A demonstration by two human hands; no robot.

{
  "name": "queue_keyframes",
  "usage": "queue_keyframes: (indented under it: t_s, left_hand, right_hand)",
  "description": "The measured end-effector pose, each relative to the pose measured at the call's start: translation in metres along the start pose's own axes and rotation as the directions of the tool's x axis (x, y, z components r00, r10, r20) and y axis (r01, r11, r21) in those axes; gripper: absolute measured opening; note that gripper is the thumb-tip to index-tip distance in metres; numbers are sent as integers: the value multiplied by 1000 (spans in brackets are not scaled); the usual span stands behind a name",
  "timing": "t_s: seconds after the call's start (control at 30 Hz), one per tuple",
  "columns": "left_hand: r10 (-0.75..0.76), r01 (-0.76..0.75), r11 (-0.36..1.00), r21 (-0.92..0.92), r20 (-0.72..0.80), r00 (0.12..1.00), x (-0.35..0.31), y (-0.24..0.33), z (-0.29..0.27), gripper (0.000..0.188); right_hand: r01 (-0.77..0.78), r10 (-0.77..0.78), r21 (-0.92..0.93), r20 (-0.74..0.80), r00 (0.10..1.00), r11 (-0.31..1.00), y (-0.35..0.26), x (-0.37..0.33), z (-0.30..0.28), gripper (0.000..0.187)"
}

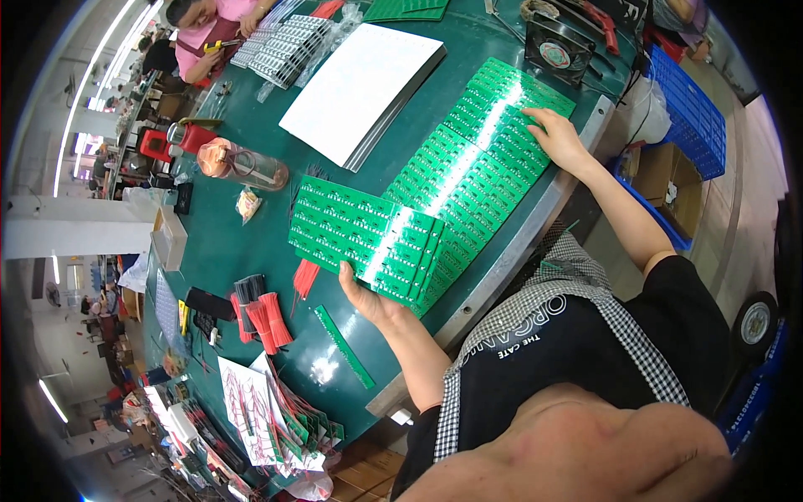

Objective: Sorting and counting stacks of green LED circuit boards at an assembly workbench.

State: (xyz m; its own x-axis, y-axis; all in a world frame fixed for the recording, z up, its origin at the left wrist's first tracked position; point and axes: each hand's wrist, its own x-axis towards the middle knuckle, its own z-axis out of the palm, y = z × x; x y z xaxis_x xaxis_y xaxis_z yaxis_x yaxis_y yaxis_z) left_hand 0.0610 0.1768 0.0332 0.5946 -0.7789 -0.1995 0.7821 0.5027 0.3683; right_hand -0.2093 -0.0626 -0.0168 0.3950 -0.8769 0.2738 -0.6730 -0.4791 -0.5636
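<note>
My left hand [373,303] grips the near edge of a small stack of green circuit board panels [351,226]. Its thumb shows at the edge and the other fingers are hidden underneath. The stack is tilted and overlaps a long run of more green circuit board panels [477,159] laid along the table's edge. On the far right end of that run rests my right hand [559,140], fingers stretched out and apart, touching the panels' edge. A single narrow green board strip [344,346] lies left of my left forearm.
On the green table [242,217] stand a white-topped stack [360,92], a pinkish bottle [242,164] and a black fan [559,52]. Red and black wire bundles [266,318] and wired boards on paper [251,402] lie left. A co-worker [205,38] sits across; blue crates [686,109] stand right.
</note>
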Motion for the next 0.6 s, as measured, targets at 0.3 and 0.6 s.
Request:
queue_keyframes:
  t_s: [0.3, 0.6]
  left_hand:
    - [74, -72, 996, 52, -39, 997, 1, 4, -3, 47]
    - [94, -93, 995, -23, 46, 994, 4, 15, -4, 47]
  right_hand:
    - [-28, 29, -63, 15, 999, 998, -15, -2, -8, 28]
    - [-39, 46, -203, 28, 999, 978, -25, -3, -9, 26]
